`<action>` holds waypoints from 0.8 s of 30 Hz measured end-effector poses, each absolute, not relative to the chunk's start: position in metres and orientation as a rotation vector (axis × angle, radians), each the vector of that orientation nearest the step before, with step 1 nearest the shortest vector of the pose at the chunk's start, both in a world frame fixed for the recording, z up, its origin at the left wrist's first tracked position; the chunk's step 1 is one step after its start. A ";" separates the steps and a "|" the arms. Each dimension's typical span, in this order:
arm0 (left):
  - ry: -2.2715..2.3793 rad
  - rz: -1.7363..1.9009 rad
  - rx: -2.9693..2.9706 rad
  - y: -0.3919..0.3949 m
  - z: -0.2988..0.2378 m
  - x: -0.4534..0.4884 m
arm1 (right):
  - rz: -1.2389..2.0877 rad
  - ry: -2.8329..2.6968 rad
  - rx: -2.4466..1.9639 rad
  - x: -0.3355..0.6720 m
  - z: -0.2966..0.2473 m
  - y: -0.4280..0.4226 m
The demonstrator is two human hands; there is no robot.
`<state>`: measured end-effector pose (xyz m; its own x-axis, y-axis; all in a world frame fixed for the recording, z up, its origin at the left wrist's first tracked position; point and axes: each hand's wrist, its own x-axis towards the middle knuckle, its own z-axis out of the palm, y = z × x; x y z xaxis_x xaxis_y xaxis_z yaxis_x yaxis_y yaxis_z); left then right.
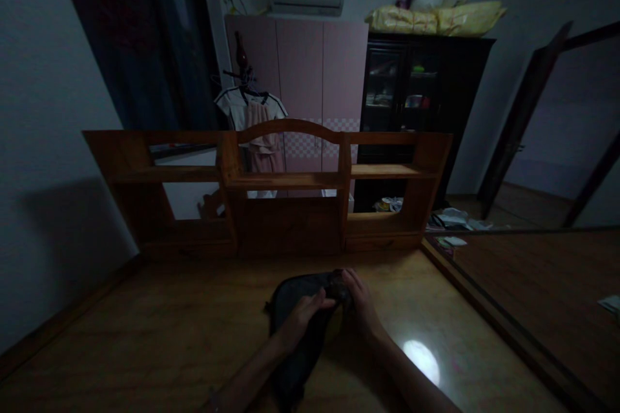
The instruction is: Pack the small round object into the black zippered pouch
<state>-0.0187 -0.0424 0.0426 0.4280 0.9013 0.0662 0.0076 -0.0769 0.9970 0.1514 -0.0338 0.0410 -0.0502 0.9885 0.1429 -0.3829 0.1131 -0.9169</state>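
A dark grey bag (294, 296) with black edging lies on the wooden desktop, stretching from the middle toward the near edge. My left hand (301, 321) reaches over it, thumb extended, gripping dark material at its far right corner. There a dark bunched piece (338, 289) sits between my two hands; in this dim light I cannot tell whether it belongs to the bag. My right hand (359, 300) curls round the right side of that piece, fingertips over its top. Part of the bag is hidden under my left forearm.
A wooden shelf unit (285, 180) stands along the desk's far edge. The desktop (194, 322) has a raised wooden rim (484, 309) on the right and a bright light reflection. A white wall (58, 206) rises on the left. Behind are pink wardrobes (300, 64) and a dark cabinet (426, 90).
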 end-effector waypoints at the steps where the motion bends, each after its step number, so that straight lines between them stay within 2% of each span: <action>1: 0.805 0.899 1.315 -0.042 0.042 -0.018 | 1.248 -1.065 -0.824 0.151 0.043 -0.033; 4: 0.588 0.849 0.989 -0.041 0.045 -0.016 | 1.080 -1.212 -0.895 0.149 0.045 -0.032; 8: 0.445 0.878 0.750 -0.037 0.048 -0.014 | 1.023 -1.376 -0.879 0.148 0.047 -0.032; 15: 0.564 0.987 0.534 -0.019 0.028 -0.019 | 0.916 -1.590 -0.895 0.149 0.048 -0.033; 24: 0.704 1.177 0.464 -0.010 0.028 -0.020 | 0.659 -1.860 -0.886 0.153 0.047 -0.031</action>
<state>-0.0203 -0.0103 0.0283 0.2126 0.9436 -0.2539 -0.6703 0.3299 0.6648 0.1527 -0.0310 0.0474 -0.2966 0.8018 0.5188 0.2959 0.5936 -0.7483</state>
